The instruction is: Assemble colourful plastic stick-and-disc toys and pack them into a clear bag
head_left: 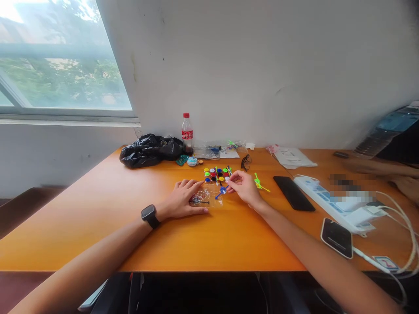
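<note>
My left hand (183,198), with a black watch on the wrist, lies flat on the orange table (131,226), its fingers resting on a clear plastic bag (205,197) of small parts. My right hand (244,185) is closed in a pinch on a small blue plastic piece (222,191) just right of the bag. Behind both hands sits a cluster of small coloured plastic pieces (216,173) in red, yellow, green and blue. A neon green plastic piece (259,182) lies to the right of my right hand.
At the back stand a cola bottle (187,133), a black plastic bag (149,150), glasses (245,162) and papers (293,158). To the right lie a black phone (293,192), a white power strip (337,205), a charging phone (337,237) and another person's arm (386,168).
</note>
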A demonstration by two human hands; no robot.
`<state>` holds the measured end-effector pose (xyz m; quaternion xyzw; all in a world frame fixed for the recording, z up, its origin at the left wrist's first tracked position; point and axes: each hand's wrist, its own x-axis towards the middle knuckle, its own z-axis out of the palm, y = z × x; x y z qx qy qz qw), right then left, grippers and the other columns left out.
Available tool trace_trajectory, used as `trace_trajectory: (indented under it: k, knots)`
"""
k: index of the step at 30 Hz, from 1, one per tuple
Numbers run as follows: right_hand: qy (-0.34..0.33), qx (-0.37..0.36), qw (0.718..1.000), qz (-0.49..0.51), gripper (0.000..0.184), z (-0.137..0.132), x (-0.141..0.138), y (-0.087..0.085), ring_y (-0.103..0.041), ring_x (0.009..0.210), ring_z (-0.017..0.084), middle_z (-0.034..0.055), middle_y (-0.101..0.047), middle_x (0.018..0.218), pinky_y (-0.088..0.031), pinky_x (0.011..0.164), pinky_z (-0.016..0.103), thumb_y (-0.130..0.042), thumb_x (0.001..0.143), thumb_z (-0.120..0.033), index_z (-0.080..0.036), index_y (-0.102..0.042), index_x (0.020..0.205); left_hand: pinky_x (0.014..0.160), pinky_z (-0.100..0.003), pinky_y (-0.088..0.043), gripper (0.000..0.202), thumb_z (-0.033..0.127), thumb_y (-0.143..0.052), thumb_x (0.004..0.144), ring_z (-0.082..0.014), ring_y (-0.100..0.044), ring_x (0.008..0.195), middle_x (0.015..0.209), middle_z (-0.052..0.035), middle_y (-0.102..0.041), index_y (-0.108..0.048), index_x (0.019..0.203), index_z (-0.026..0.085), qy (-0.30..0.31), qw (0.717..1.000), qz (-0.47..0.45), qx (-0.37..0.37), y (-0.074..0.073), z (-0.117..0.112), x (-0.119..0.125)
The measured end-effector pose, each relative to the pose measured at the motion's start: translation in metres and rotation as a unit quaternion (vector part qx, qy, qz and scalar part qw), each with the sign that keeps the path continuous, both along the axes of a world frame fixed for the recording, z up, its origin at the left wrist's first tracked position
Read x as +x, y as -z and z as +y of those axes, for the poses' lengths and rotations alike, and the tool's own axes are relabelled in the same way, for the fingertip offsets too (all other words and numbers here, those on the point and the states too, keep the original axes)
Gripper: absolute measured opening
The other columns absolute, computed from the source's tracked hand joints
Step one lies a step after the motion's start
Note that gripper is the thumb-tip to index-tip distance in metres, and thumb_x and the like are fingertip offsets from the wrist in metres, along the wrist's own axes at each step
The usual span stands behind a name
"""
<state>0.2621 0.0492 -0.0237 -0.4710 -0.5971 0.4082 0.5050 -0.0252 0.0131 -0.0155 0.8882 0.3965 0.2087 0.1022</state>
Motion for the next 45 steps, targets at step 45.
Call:
trace_trajectory:
  k: [45]
  knots:
    - [-0.073, -0.111, 0.991, 0.025, 0.017, -0.013, -0.019, 0.000, -0.067, 0.054, 0.016, -0.0007, -0.067, 0.059, -0.055, 0.055, 0.026, -0.080, 0.070, -0.026, -0.018, -0.066, 0.076, 0.106, -0.053, -0.043, 0.089, 0.084, -0.061, 0.087, -0.0364, -0.054, 0.120, 0.139, -0.0132, -0.061, -0.046, 0.157, 0.030, -0.005, 1.000, 0.018, 0.005, -0.003, -0.002, 0.002]
